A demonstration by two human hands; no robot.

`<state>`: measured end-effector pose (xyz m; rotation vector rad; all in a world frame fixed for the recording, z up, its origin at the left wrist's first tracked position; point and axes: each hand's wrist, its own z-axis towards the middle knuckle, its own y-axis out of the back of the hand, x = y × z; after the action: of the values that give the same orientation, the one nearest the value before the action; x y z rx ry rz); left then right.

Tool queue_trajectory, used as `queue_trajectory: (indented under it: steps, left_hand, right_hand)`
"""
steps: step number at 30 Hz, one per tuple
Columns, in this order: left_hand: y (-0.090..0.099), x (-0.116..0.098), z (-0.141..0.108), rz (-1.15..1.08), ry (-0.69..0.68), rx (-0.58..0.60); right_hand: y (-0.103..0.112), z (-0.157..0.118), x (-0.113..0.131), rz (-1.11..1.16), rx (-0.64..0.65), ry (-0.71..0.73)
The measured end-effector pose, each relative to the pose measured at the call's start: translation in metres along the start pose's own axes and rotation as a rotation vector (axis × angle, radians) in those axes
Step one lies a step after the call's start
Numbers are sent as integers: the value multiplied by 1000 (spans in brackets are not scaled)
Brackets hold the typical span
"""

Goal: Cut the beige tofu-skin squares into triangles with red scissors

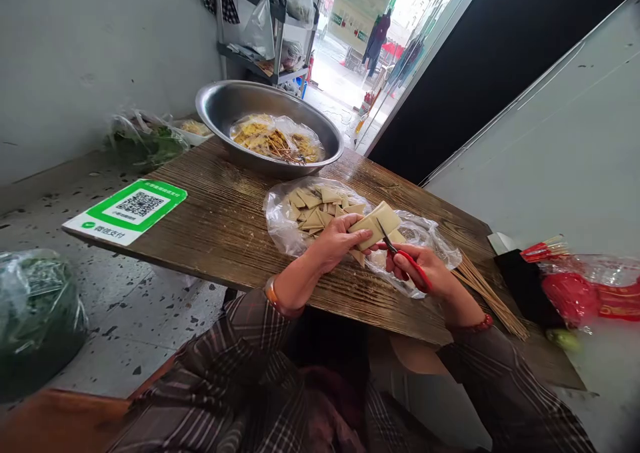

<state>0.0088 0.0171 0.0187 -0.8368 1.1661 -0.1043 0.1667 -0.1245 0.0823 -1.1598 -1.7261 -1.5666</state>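
A: Quick, what step's on?
B: Cutting, I'd say. R hand point(429, 265) has the scissors point(418, 270), fingers clamped round the red handles. One dark blade shows across the face of the beige sheet point(376, 219); 2nd is prob. behind it, can't tell for sure.
A: And the L hand point(338, 241)?
B: Fingers pinched on the sheet's near edge, thumb on top. Sheet's held up over the bench point(220, 226), btwn both hands. One layer or more? Can't tell.
A: What's round it?
B: Cut pieces point(309, 203) heaped on a clear bag point(278, 221), just beyond L hand. More clear plastic point(444, 241) near R hand, thin sticks point(493, 298) to the R of that. Metal bowl point(209, 106) farther back, w/ yellow food point(255, 136) in it.
A: Next move calls for?
B: My guess: steady L grip, fingertips clear of the blades, sheet flat & taut so the cut runs straight; R fingers squeeze evenly.
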Motion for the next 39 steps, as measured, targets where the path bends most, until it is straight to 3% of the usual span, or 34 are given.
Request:
queue_trajectory:
  steps: [8, 17, 22, 27, 29, 36, 39]
  left_hand:
    - [3, 3, 1, 12, 32, 15]
    - [-2, 1, -2, 78, 59, 56]
    - [-3, 3, -2, 97, 57, 56]
    - [-3, 6, 0, 5, 31, -78]
    - [-3, 4, 2, -57, -2, -150]
    - [1, -2, 8, -126, -197, -316]
    - [4, -3, 8, -103, -247, -321]
  right_hand:
    - [2, -5, -3, 24, -54, -90]
    - [1, 5, -1, 12, -31, -32]
    - [-1, 7, -9, 70, -60, -81]
    - [2, 8, -23, 299, -315, -131]
    - [2, 9, -29, 346, -362, -148]
    - [-12, 3, -23, 289, -323, -86]
    - [-17, 5, -17, 195, -304, -50]
